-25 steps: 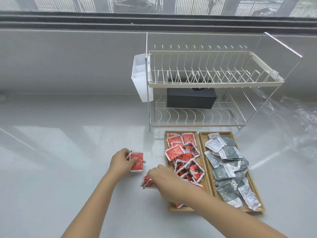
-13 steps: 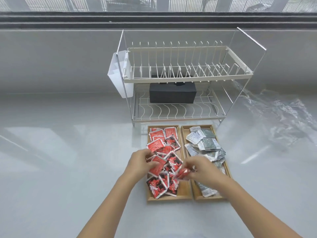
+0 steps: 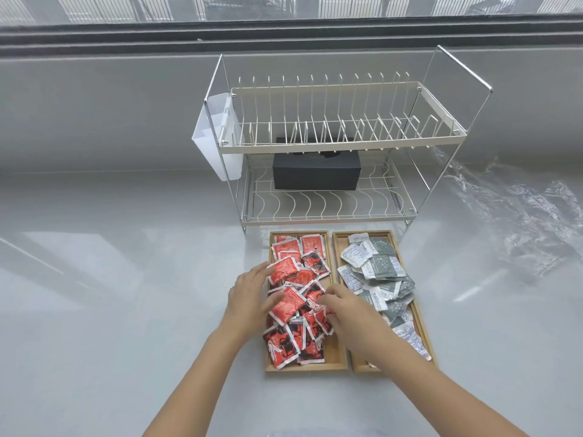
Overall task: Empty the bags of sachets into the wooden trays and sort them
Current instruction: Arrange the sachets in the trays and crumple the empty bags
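- On the pale counter, far left of the trays: white plastic caddy [image 3: 217, 143] clipped to the wire dish rack [image 3: 340, 143]; black box [image 3: 316, 171] on its lower shelf.
- My left hand [image 3: 249, 298]: fingers spread, flat on the red sachets [image 3: 296, 298], gripping nothing.
- Left wooden tray [image 3: 307, 364]: red sachets heaped, some overhanging its left rim.
- My right hand [image 3: 350, 310]: fingers curled into the same heap; whether it pinches one, I cannot tell.
- Right wooden tray [image 3: 424, 335]: grey and white sachets [image 3: 378, 272], loosely piled.
- Far right: clear plastic bags [image 3: 520, 222], crumpled.
- Handling, judged: sachets light, floppy, slick; pinch by a sealed edge.
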